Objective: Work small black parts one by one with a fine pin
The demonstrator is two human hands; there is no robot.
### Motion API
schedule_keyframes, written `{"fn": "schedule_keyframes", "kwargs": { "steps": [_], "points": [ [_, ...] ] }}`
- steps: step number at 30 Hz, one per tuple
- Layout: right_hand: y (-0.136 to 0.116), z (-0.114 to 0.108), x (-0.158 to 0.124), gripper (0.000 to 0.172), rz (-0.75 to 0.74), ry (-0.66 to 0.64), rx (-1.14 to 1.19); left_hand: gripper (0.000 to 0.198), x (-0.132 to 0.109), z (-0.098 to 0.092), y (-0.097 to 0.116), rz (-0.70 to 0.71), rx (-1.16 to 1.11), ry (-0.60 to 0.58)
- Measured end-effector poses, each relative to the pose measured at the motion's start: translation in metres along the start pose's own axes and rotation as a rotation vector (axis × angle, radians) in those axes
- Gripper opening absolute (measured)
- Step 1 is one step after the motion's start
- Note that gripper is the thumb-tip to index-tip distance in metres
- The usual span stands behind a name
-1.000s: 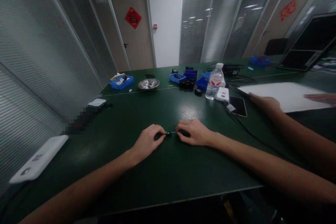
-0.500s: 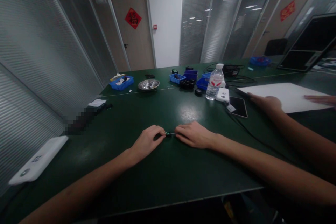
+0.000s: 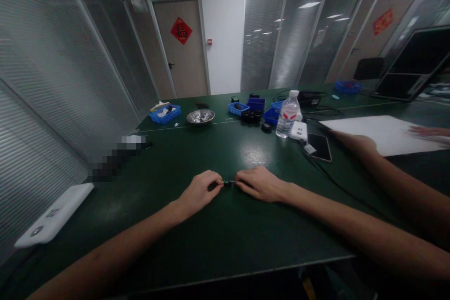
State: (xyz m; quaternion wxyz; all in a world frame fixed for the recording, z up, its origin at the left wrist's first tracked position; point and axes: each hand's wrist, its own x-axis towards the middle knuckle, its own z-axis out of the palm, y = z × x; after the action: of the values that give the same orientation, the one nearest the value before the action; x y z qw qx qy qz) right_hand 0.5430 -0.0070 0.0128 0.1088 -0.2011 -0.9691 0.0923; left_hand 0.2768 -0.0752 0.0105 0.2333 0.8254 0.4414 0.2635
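On counter (image 3: 190, 248), pinching dark part (image 3: 227, 183) in left hand (image 3: 197, 193), thin rod (image 3: 232, 182) in right hand (image 3: 260, 183). Just curled right fingers further; likely twisting.

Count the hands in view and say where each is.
4: the wearer's left hand and right hand, at the small dark part; a co-worker's hand at the left edge of the white sheet; a blurred hand at its right.

On the green desk (image 3: 197, 239), the left hand (image 3: 197, 193) pinches a small dark-green piece (image 3: 227, 183), and the right hand (image 3: 260, 183) holds a thin shiny rod (image 3: 232, 182) against it. Farther away there are a metal bowl (image 3: 200, 122), blue trays (image 3: 170, 117) and a water bottle (image 3: 286, 118); at right, a co-worker's hand (image 3: 359, 142) touches a white sheet (image 3: 390, 129)
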Motion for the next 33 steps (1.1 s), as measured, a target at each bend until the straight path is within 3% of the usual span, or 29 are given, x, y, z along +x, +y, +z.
{"fn": "schedule_keyframes", "kwargs": {
  "steps": [11,18,33],
  "points": [
    [-0.0003,-0.0054,-0.0005,0.024,-0.06,-0.021,-0.057,0.016,-0.0022,0.0013,-0.0013,-0.018,0.032,0.004],
    [-0.0018,-0.0014,-0.0003,0.025,-0.063,-0.011,-0.064,0.025,-0.0028,0.0005,-0.0034,0.034,0.033,0.011],
    [-0.0024,0.0038,-0.0007,0.022,-0.022,0.036,0.013,0.022,0.0009,0.0001,-0.0046,0.072,0.031,0.037]
  ]
}}
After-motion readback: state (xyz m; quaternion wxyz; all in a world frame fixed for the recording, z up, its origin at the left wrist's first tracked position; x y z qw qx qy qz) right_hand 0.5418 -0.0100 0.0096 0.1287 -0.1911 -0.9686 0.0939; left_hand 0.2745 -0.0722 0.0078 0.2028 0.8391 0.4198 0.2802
